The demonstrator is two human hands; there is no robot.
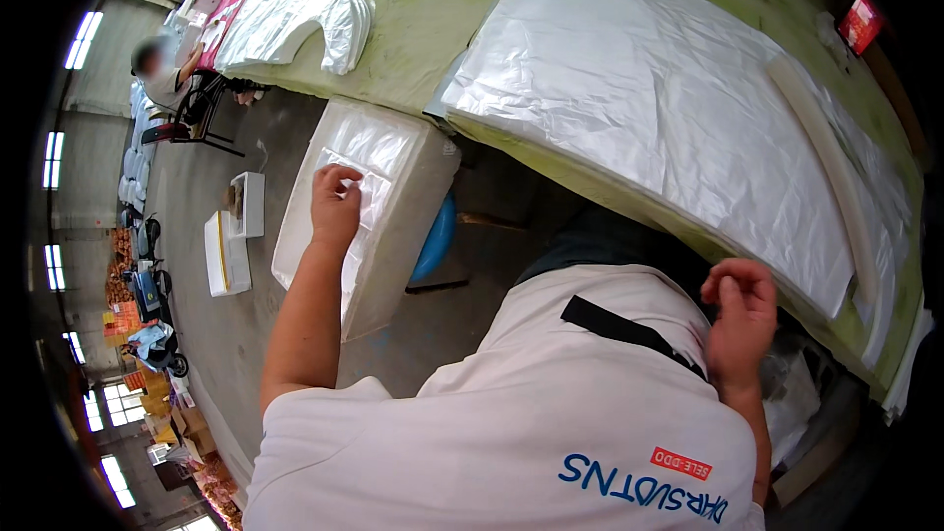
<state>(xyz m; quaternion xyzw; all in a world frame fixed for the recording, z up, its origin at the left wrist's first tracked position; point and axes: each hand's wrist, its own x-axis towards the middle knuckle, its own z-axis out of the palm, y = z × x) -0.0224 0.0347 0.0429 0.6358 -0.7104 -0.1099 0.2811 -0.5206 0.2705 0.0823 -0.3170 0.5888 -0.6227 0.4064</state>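
My left hand (337, 205) is over a stack of clear plastic film (374, 187) lying on a white foam box (398, 246). Its fingers are curled in toward the thumb, and whatever may be between them is too small to make out. Close to the front edge of the green-covered table (619, 199), my right hand (739, 310) is raised with fingers bent and thumb against them; nothing shows in it. A wide pile of white plastic sheets (629, 108) covers the table top beyond that hand. A long pale strip (826, 157) lies across the pile's right part.
More folded white plastic (305, 25) rests on the table's far left. A blue round object (434, 241) is partly under the table beside the box. White foam containers (228, 254) stand on the floor at left. A person (162, 74) sits farther off; scooters (152, 285) stand along the left.
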